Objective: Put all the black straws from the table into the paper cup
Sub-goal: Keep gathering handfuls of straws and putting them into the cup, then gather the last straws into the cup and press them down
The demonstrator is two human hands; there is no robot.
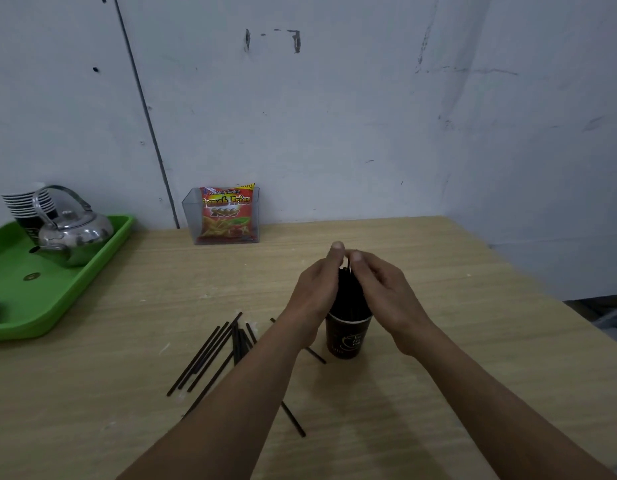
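Observation:
A dark brown paper cup (346,336) stands upright on the wooden table, near its middle. A bundle of black straws (348,292) rises out of it. My left hand (317,289) and my right hand (379,289) wrap around that bundle from either side, fingertips meeting at its top. Several loose black straws (210,355) lie fanned on the table left of the cup, partly under my left forearm. One more straw (293,419) lies nearer to me, and a short piece (315,355) shows beside the cup's base.
A green tray (57,299) at the left edge carries a steel kettle (71,233) and a stack of paper cups (28,206). A clear holder with a red snack packet (227,214) stands against the back wall. The table's right edge (528,271) runs diagonally.

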